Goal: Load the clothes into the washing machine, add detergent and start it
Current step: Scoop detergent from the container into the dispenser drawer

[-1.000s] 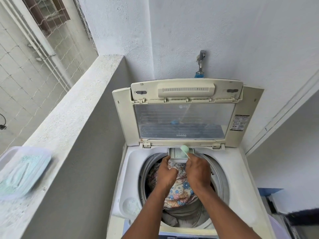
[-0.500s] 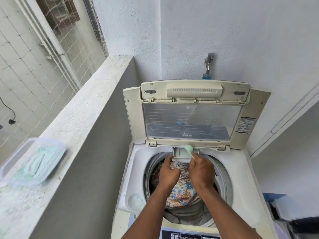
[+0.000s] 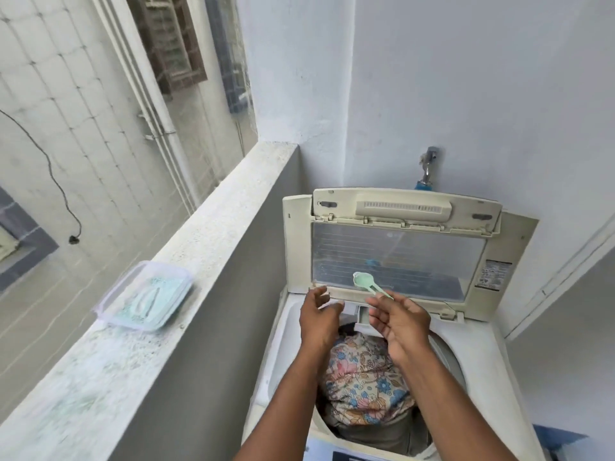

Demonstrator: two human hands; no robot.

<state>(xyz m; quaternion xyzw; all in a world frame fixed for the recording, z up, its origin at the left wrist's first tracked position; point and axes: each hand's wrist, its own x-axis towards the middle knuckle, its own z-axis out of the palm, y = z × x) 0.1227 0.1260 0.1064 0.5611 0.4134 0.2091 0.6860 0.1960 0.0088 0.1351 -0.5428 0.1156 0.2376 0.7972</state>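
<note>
Presently the detergent step is judged to be in hand: the clothes (image 3: 364, 377), topped by a floral-printed piece, are already seen inside the drum of the washing machine (image 3: 479, 371), whose lid (image 3: 396, 257) is propped upright against the rear wall. A small green scoop (image 3: 364, 281) is pinched by its handle between the thumb and fingertips of the right hand (image 3: 402, 324), with its bowl raised before the lid's window; whether any powder lies in the bowl cannot be told. The remaining fingers of that hand are loosely curled. The left hand (image 3: 317, 319) is held half open, fingers gently bent, and nothing is gripped by it; it is shown just above the machine's rear-left corner, apart from the scoop. A clear plastic detergent box (image 3: 146, 302), filled with pale green powder, is set on the top of the parapet ledge (image 3: 206, 234), well to the left of the machine, near the ledge's outer edge. The dispenser tray (image 3: 362, 312) is partly visible at the rear rim of the drum opening, between the two hands. For the next move, either a further scoop from the box or the closing of the tray and lid would be called for.
</note>
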